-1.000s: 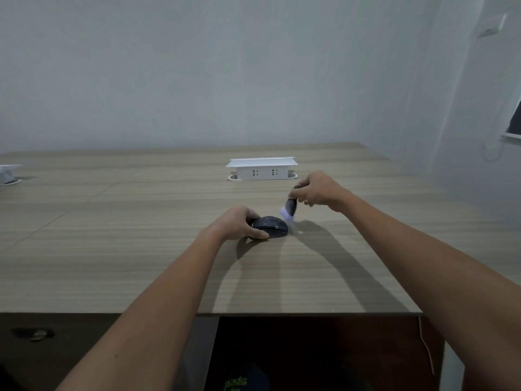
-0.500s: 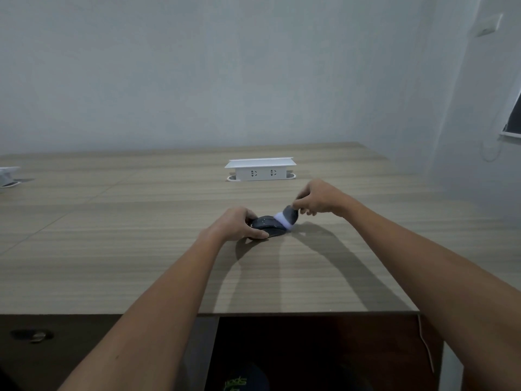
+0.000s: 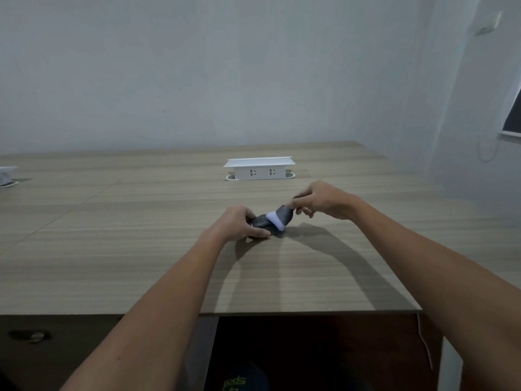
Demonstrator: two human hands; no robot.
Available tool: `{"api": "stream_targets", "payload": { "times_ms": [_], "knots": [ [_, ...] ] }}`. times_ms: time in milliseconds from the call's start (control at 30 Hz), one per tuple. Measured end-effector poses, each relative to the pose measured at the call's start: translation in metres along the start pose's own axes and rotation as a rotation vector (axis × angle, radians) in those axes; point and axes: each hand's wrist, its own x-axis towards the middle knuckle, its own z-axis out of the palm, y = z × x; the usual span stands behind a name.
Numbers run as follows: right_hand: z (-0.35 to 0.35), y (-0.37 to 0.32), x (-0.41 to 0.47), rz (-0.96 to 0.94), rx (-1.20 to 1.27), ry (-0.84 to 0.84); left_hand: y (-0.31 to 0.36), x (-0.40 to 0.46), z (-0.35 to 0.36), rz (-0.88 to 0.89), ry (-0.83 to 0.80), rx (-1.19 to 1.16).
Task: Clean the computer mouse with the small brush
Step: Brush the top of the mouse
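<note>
A black computer mouse [image 3: 261, 223] lies on the wooden table [image 3: 141, 249] near its middle. My left hand [image 3: 235, 224] grips the mouse from the left and covers its near side. My right hand [image 3: 324, 200] pinches a small brush [image 3: 282, 217] with a dark grey body and white bristles. The brush is tilted down to the left and its bristles rest on the right end of the mouse.
A white pop-up socket box [image 3: 260, 168] stands on the table behind the hands. Another white object [image 3: 5, 176] sits at the far left edge. The table's front edge [image 3: 282, 311] runs below my forearms, with a dark space under it.
My right hand came down and left from above the table, bringing the brush bristles onto the mouse and sweeping further across its right end. My left hand kept its hold.
</note>
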Motion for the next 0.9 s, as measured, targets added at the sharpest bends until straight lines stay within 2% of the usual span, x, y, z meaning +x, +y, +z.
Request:
{"api": "stream_targets", "payload": {
  "times_ms": [133, 267, 333, 400, 433, 533, 600, 700, 833, 900],
  "knots": [
    [-0.0003, -0.0024, 0.0034, 0.036, -0.249, 0.084, 0.0014, -0.0012, 0.0022, -0.006, 0.029, -0.024],
    [0.0034, -0.007, 0.002, -0.051, -0.058, 0.017, 0.003, -0.002, 0.0033, -0.015, 0.045, -0.029],
    [0.0043, -0.0064, 0.0041, -0.03, -0.195, 0.018, 0.0042, -0.0025, 0.0035, -0.017, 0.052, -0.035],
    [0.0038, -0.0056, 0.0064, -0.006, -0.384, 0.093, 0.0052, -0.0025, 0.0036, -0.023, 0.056, -0.037],
    [0.0039, -0.0057, 0.0063, -0.011, -0.381, 0.117, 0.0055, -0.0024, 0.0035, -0.022, 0.058, -0.033],
    [0.0052, -0.0072, 0.0028, -0.062, -0.114, 0.06, 0.0052, -0.0021, 0.0032, -0.02, 0.054, -0.017],
    [0.0049, -0.0062, 0.0026, -0.059, -0.149, 0.03, 0.0043, -0.0016, 0.0032, -0.026, 0.044, -0.025],
    [0.0035, -0.0027, 0.0052, -0.005, -0.362, 0.114, 0.0033, -0.0011, 0.0032, -0.031, 0.038, -0.038],
    [0.0033, -0.0036, 0.0011, -0.028, -0.059, 0.082, 0.0022, -0.001, 0.0024, -0.01, 0.034, -0.024],
    [0.003, -0.0026, 0.0016, -0.007, -0.115, 0.045, 0.0019, -0.0015, 0.0019, 0.0, 0.022, -0.028]
  ]
}}
